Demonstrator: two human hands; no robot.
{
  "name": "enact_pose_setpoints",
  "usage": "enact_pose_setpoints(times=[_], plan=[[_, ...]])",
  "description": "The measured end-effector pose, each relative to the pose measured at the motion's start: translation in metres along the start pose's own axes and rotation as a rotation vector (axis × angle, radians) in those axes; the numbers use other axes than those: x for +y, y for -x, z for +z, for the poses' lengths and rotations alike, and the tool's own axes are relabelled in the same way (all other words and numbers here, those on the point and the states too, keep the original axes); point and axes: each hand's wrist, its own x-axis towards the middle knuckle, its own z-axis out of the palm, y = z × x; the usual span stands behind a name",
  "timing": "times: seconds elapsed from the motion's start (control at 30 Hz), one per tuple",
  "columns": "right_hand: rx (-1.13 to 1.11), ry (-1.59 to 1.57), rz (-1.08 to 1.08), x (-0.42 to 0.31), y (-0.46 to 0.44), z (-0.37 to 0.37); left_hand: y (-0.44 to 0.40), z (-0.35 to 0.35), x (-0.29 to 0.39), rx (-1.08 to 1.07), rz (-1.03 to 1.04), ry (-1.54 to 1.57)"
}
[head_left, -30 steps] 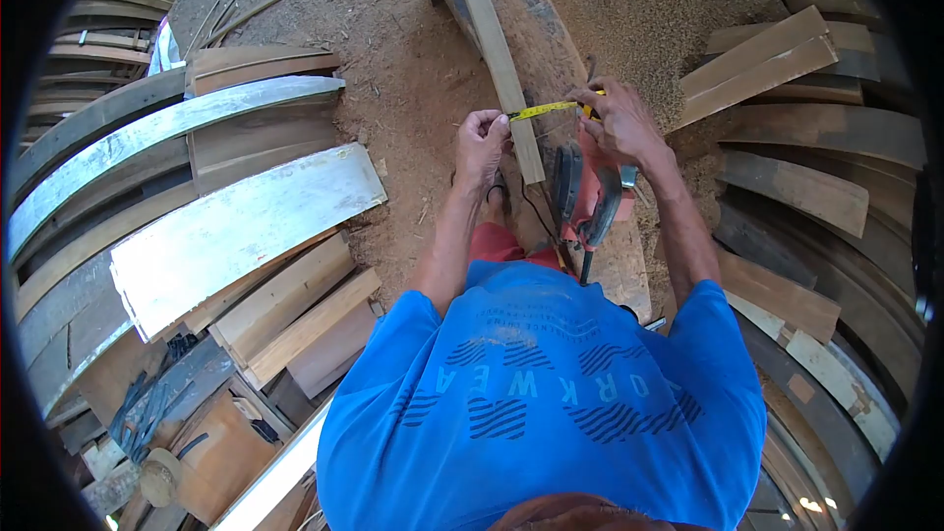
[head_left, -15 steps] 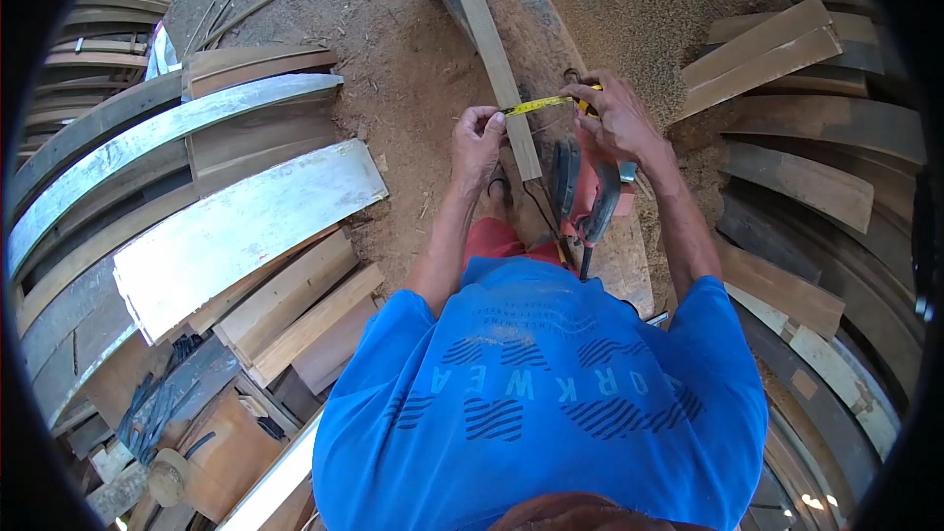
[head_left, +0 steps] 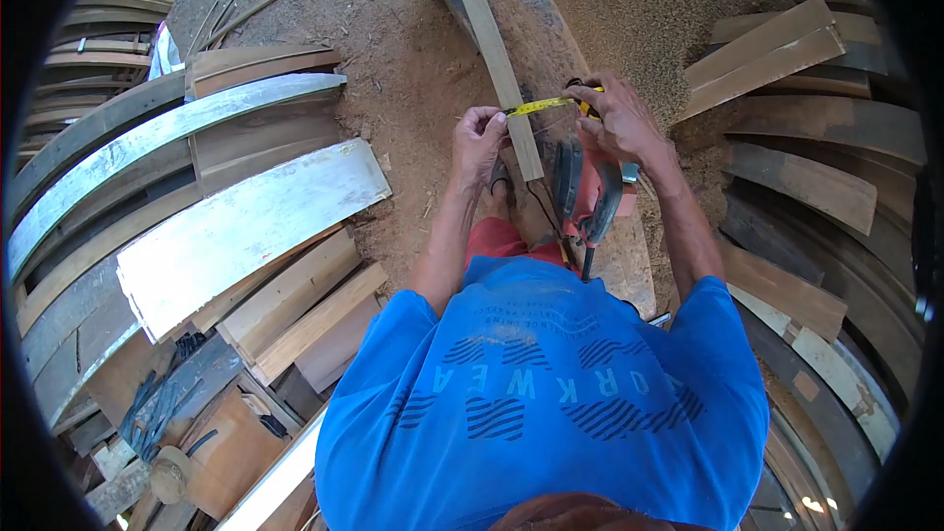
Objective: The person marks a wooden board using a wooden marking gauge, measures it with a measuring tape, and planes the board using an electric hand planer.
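Note:
A yellow tape measure (head_left: pixel 538 106) is stretched across a narrow wooden strip (head_left: pixel 489 39), which lies lengthwise on a dusty wooden bench (head_left: pixel 536 15). Between thumb and fingers, my left hand (head_left: pixel 479 143) pinches the tape's free end at the strip's left edge. My right hand (head_left: pixel 621 118) is wrapped round the tape's case, which the fingers partly hide. Just below that hand, a red and black power tool (head_left: pixel 587 192) rests on the bench, with a cord at its lower end; its exact kind is unclear.
Curved planks (head_left: pixel 236 103) and a whitish board (head_left: pixel 256 226) are stacked on the left. More boards (head_left: pixel 801 128) are piled on the right. Sawdust covers the ground (head_left: pixel 393 69), and thin sticks (head_left: pixel 236 20) lie at the upper left. Dark strips (head_left: pixel 162 408) sit at the lower left.
Almost nothing differs. Both hands keep the tape stretched over the strip, and the view has shifted very slightly.

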Motion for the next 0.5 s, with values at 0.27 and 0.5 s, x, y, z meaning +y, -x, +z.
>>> enact_pose_setpoints(times=[0.27, 0.5], plan=[[0.013, -0.179, 0.03, -0.002, 0.006, -0.006, -0.011, -0.002, 0.01, -0.048, -0.056, 0.048], [0.344, -0.359, 0.105, 0.003, 0.072, -0.021, -0.053, 0.033, 0.014, -0.201, 0.109, -0.225]])
